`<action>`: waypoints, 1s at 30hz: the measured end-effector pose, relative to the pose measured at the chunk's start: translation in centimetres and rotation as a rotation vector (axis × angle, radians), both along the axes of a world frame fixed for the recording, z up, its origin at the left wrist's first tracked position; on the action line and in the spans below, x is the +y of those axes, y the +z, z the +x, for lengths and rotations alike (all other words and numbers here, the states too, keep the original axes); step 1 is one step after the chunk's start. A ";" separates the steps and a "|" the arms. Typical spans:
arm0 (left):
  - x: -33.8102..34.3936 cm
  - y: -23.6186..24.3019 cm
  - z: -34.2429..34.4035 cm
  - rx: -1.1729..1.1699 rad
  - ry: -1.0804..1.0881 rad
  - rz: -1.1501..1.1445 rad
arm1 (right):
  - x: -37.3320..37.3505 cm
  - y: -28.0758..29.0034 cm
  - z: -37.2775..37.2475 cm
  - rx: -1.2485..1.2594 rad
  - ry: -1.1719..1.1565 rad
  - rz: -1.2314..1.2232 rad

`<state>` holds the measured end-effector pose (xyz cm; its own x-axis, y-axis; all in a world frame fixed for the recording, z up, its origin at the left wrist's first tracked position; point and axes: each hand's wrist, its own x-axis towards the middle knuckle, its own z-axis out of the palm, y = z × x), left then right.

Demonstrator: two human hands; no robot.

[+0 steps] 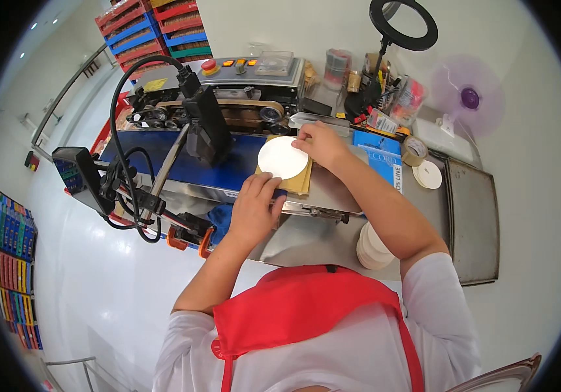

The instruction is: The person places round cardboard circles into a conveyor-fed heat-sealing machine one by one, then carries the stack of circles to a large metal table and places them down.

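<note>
A white round disc [283, 159], apparently paper or card, lies over a flat brown paper bag [301, 184] at the right end of the blue conveyor belt [244, 151]. With thumb and fingers, my right hand [323, 145] pinches the disc's right edge. The fingers of my left hand [254, 208] stretch out to the disc's near edge, thumb apart, beside the front of the belt. What lies under the disc is hidden.
Behind the belt stands a sealing machine [254, 81] with a red button. A black device on a bracket [205, 121] overhangs the belt at left. Round white discs [373, 251] are stacked near my right forearm; more discs [428, 175] sit beside tape rolls [414, 150].
</note>
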<state>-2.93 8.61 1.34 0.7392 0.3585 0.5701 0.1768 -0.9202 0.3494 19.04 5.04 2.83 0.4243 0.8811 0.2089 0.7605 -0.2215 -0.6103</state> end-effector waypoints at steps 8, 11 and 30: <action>0.6 0.0 -0.7 0.007 0.066 -0.014 | 1.7 0.7 -0.8 -0.017 0.046 0.002; 0.9 0.1 -1.1 0.029 0.100 0.017 | 2.5 0.4 -1.1 -0.031 0.059 0.050; 4.1 -0.5 -3.4 0.021 0.194 0.031 | 6.8 1.2 -4.4 -0.265 0.161 -0.014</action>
